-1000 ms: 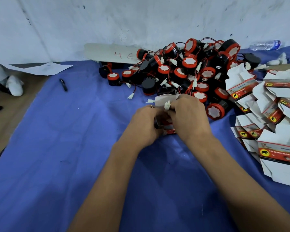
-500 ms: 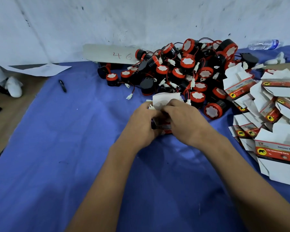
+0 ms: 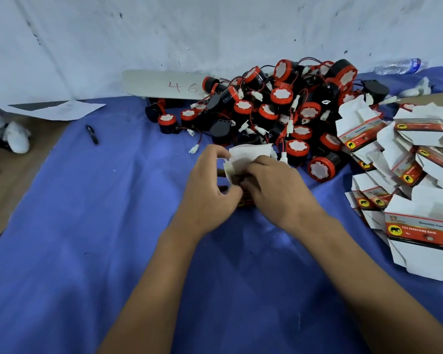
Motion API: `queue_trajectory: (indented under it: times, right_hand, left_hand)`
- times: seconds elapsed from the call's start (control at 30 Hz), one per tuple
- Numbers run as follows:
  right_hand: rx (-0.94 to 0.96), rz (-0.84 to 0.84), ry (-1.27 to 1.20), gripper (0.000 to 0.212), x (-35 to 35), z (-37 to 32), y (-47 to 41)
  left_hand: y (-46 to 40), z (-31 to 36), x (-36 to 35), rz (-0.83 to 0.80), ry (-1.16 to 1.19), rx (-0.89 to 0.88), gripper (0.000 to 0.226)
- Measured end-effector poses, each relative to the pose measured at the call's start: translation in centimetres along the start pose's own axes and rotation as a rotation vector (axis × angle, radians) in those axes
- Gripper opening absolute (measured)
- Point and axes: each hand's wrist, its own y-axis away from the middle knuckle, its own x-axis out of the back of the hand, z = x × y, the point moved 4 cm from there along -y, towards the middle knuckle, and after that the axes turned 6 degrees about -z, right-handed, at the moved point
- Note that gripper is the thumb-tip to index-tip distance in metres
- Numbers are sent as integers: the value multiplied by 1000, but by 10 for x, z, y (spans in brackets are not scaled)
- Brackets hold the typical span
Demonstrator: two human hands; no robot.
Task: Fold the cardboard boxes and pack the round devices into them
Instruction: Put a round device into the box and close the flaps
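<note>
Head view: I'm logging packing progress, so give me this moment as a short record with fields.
box in hand: small cardboard box, white flap raised, over the blue cloth
left hand: left hand grips the box's left side
right hand: right hand fingers curl over the flap
devices: pile of red-and-black round devices behind the hands
flat boxes: heap of unfolded boxes at right
other: black pen; plastic bottle

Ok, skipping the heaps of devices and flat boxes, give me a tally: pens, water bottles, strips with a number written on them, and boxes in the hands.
Pen: 1
Water bottle: 1
Numbered strip: 1
Box, gripped by the left hand and right hand: 1
Total: 4
</note>
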Motion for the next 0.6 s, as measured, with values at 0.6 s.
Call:
queue_trajectory:
  times: [0.6]
  right_hand:
    - [-11, -28, 30, 24, 8, 0, -1]
  left_hand:
    - [-34, 28, 7, -230, -594, 206, 21]
